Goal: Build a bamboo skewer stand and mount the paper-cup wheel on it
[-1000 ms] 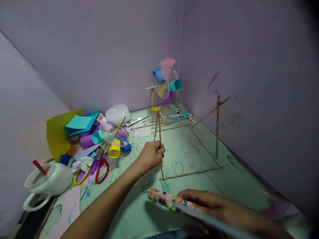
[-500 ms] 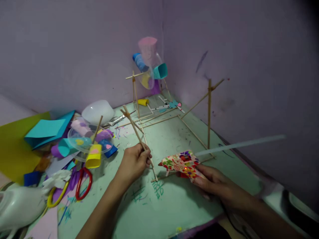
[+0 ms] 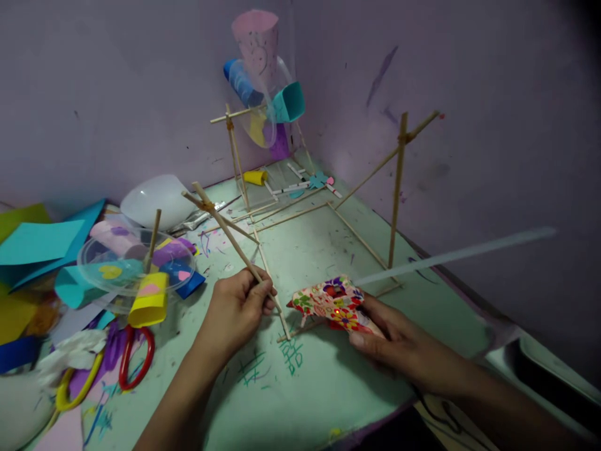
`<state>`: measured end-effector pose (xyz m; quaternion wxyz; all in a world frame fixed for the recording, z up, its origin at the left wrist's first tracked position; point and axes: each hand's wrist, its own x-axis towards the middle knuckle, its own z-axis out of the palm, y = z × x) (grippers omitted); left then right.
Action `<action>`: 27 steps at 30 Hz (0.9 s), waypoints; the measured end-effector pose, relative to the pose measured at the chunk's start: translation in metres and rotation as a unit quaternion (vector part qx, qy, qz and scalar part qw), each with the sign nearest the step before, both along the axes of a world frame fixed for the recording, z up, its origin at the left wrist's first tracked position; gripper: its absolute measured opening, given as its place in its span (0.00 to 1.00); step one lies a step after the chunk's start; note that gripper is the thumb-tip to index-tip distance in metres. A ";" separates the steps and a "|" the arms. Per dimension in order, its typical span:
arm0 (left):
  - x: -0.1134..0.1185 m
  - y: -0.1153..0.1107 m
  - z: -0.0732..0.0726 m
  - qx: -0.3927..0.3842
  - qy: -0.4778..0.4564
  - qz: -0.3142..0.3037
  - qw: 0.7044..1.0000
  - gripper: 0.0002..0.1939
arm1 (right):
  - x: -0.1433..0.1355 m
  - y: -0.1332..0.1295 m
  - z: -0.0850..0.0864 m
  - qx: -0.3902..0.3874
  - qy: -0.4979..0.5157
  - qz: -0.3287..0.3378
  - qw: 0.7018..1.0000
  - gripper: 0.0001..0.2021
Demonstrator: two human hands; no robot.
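Note:
My left hand [image 3: 241, 300] is closed around a slanted wooden stick [image 3: 235, 237] near its lower end. That stick crosses another one at the top, where brown glue or binding shows, and both belong to a stick frame [image 3: 297, 217] lying on the table. In my right hand [image 3: 397, 335] is a flower-patterned glue gun [image 3: 328, 305] with a small red light on. Its red tip points left, close to the frame's near corner and a little right of my left fingers. A long translucent glue stick [image 3: 455, 255] sticks out of its back.
At the left lie red-handled scissors [image 3: 136, 358], a clear plastic disc with paper cups [image 3: 113, 265], coloured paper [image 3: 40, 241] and a white bowl [image 3: 157, 202]. A finished-looking cup wheel [image 3: 256, 47] stands on sticks in the back corner. Crossed sticks [image 3: 399, 188] rise at the right.
The view has shifted, so most things sit farther left. My left hand still grips the stick, and the glue gun's tip stays near the frame's near corner.

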<state>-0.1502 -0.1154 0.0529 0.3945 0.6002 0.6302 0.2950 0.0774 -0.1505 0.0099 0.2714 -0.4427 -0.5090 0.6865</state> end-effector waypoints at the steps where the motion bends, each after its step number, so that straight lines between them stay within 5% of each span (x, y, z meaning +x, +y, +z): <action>1: 0.000 0.000 0.000 0.001 0.000 -0.002 1.000 0.07 | -0.001 -0.001 0.000 0.025 -0.004 -0.011 1.000 0.30; 4: -0.001 0.000 0.000 0.000 -0.011 -0.004 1.000 0.07 | -0.006 -0.005 -0.001 0.062 -0.004 -0.029 0.998 0.26; 13: 0.000 0.002 0.000 0.004 -0.016 -0.007 1.000 0.07 | -0.014 -0.004 -0.011 0.011 0.003 -0.026 1.000 0.28; 27: -0.002 0.003 0.002 -0.001 -0.025 -0.003 1.000 0.07 | -0.022 0.004 -0.003 0.027 0.002 -0.001 1.000 0.27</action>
